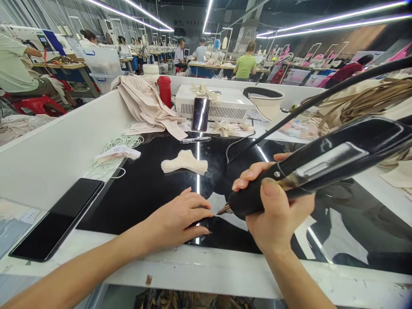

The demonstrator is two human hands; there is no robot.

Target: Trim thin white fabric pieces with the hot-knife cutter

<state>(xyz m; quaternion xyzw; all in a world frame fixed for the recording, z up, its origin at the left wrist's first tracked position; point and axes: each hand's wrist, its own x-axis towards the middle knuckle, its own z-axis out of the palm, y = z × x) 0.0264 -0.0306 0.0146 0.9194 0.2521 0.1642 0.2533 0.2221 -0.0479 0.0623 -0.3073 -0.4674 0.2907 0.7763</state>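
My right hand [277, 208] is wrapped round a thick black corded hand tool [322, 165], its thumb on top near the silver strip. From the tool's front end a narrow pointed metal tip meets a white cut piece [236, 220] on the glossy black board [144, 189]. Fingers stretched out, my left hand [180, 216] rests on the board, its fingertips at the piece's left edge. Part of that piece is hidden behind the tool and my right hand. Beyond my hands lies a stack of cream fabric pieces [184, 162] in a curved shape.
White cut shapes [344, 236] lie at the right. A large phone [58, 219] is at the left edge, by pale green cord [111, 154]. Behind stand a smaller phone [200, 113], a white vented box [214, 105], a red cup [165, 91] and draped cloth [148, 101]. Several people work beyond.
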